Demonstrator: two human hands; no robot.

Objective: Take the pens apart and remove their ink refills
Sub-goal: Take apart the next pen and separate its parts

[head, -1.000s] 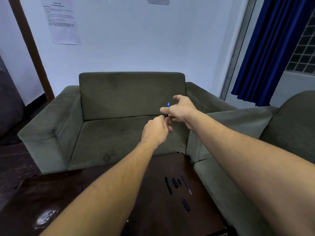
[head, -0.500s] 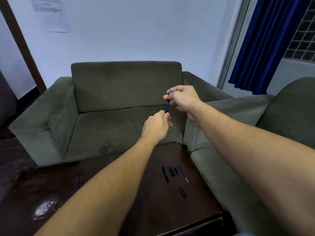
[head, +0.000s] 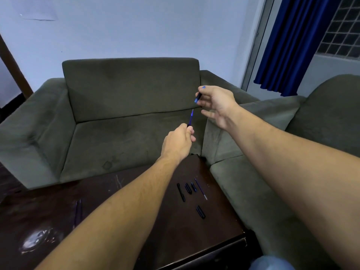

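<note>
My left hand point(head: 180, 142) is closed around the lower half of a pen, and a thin blue ink refill point(head: 191, 118) sticks up out of its fist. My right hand point(head: 217, 104), up and to the right, pinches the short black upper pen piece with blue ends point(head: 198, 96) between thumb and forefinger, its other fingers spread. The two pen halves are apart. On the dark wooden table point(head: 136, 211) lie black pen parts point(head: 181, 191), a loose refill point(head: 200, 189) and a black cap point(head: 200, 212).
A grey-green sofa point(head: 116, 114) stands behind the table and another sofa point(head: 253, 182) borders its right side. Two thin dark sticks point(head: 78, 211) lie on the table's left part near a shiny patch point(head: 37, 240). A blue curtain point(head: 288, 45) hangs at the right.
My right hand has pulled the upper pen piece up and to the right, away from the lower half. The blue refill now stands bare above my left fist.
</note>
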